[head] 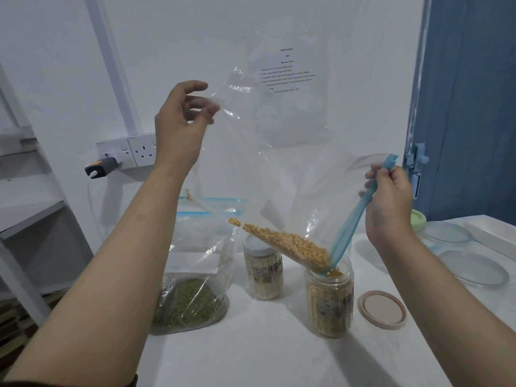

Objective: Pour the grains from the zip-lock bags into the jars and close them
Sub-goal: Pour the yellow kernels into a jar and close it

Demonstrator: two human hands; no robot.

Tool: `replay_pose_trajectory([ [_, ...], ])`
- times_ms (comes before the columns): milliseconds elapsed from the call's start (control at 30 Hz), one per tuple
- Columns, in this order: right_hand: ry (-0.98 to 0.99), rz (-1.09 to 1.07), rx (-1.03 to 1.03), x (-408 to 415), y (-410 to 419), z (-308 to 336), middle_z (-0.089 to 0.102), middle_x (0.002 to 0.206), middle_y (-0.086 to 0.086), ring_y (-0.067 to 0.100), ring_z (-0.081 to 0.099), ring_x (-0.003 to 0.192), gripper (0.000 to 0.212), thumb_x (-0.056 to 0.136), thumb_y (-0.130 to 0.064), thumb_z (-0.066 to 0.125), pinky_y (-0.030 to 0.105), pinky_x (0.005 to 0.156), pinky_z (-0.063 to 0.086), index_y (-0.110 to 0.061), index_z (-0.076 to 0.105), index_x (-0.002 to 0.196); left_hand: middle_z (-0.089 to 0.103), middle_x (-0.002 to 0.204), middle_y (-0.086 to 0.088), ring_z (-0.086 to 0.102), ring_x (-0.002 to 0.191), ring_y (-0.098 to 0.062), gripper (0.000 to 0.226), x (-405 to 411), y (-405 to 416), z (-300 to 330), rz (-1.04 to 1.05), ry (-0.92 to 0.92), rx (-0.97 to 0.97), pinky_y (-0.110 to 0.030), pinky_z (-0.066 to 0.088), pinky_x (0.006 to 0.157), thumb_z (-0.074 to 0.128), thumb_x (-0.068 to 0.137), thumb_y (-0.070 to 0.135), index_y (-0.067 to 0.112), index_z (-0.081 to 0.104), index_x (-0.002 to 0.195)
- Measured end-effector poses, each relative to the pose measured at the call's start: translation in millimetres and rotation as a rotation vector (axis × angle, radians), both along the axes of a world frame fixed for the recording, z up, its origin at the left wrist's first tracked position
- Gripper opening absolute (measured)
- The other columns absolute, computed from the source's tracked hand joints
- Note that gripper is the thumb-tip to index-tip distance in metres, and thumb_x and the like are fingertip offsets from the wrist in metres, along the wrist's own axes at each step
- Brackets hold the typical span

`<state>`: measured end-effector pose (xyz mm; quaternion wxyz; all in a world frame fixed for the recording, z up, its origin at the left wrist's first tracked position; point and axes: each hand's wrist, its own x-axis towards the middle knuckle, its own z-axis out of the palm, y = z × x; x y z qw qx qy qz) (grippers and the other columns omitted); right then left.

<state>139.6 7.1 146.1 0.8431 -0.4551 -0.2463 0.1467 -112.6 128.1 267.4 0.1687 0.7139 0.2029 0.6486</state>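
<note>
A large clear zip-lock bag (268, 169) hangs tilted over the table, its blue zip corner pointing down into an open jar (331, 303). Yellow grains (290, 244) lie piled in the bag's low corner and run into that jar, which is mostly full. My left hand (181, 121) pinches the bag's raised bottom corner high up. My right hand (388, 196) grips the blue zip strip near its upper end. The jar's pink lid (382, 309) lies flat on the table to its right. A second jar (264, 269) of pale grains stands behind with a lid on.
A bag of green grains (190, 300) sits at the table's left edge, another blue-zip bag behind it. Clear round lids (474, 269) and a green-lidded container (418, 220) lie at the right. A wall socket with a plugged charger (102, 167) is on the back wall.
</note>
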Motion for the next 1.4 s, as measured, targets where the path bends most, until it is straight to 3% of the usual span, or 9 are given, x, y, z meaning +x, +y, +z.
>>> replay_pose_trajectory([
  [133,0.005,-0.011,-0.010,3,0,1,0.055,0.086,-0.008,0.006,0.049,0.077,0.025,0.106,-0.017,0.037,0.025,0.075,0.049,-0.025,0.059,0.096,0.071,0.090,0.002,0.063,0.073,-0.014,0.013,0,3,-1,-0.028,0.002,0.010,-0.032,0.054,0.079,0.068,0.087,0.020,0.025,0.065,0.099],
  [233,0.007,-0.009,-0.009,4,1,1,0.055,0.086,-0.008,0.006,0.049,0.076,0.027,0.106,-0.017,0.036,0.025,0.075,0.048,-0.026,0.059,0.095,0.069,0.086,0.003,0.061,0.072,-0.012,0.013,2,4,-4,-0.038,0.028,0.033,-0.024,0.049,0.073,0.059,0.092,0.012,0.025,0.062,0.092],
  [500,0.015,-0.002,-0.005,7,4,1,0.055,0.085,-0.009,0.006,0.049,0.075,0.028,0.106,-0.018,0.036,0.024,0.074,0.048,-0.028,0.059,0.093,0.061,0.082,0.015,0.056,0.076,-0.005,0.014,-1,9,-8,0.131,0.135,0.131,-0.020,0.046,0.072,0.055,0.097,0.019,0.029,0.057,0.087],
  [600,0.014,0.004,0.001,8,5,2,0.055,0.084,-0.008,0.006,0.048,0.074,0.028,0.106,-0.017,0.036,0.024,0.072,0.047,-0.026,0.058,0.092,0.059,0.089,0.011,0.056,0.078,-0.012,0.009,-7,15,-5,0.169,0.193,0.099,-0.016,0.044,0.071,0.055,0.097,0.024,0.024,0.058,0.089],
  [733,0.006,0.002,-0.005,9,6,2,0.055,0.085,-0.008,0.006,0.049,0.075,0.026,0.106,-0.018,0.037,0.024,0.073,0.049,-0.025,0.059,0.095,0.060,0.083,0.012,0.055,0.073,-0.006,0.023,-8,14,-3,0.100,0.202,0.024,-0.009,0.041,0.068,0.052,0.098,0.016,0.033,0.055,0.084],
  [1067,0.022,0.001,-0.010,12,7,-2,0.055,0.084,-0.008,0.007,0.049,0.075,0.028,0.106,-0.018,0.036,0.025,0.073,0.049,-0.027,0.059,0.092,0.059,0.080,0.011,0.053,0.067,-0.002,0.022,-1,12,-4,0.047,0.147,0.012,-0.012,0.042,0.066,0.048,0.100,0.014,0.030,0.055,0.086],
  [1400,0.095,-0.009,0.034,16,2,-10,0.057,0.082,-0.009,0.006,0.051,0.074,0.029,0.107,-0.020,0.034,0.026,0.075,0.047,-0.028,0.056,0.090,0.055,0.084,0.016,0.052,0.068,-0.003,0.021,7,1,-2,0.071,0.150,0.086,-0.016,0.044,0.066,0.042,0.104,0.025,0.037,0.050,0.088],
])
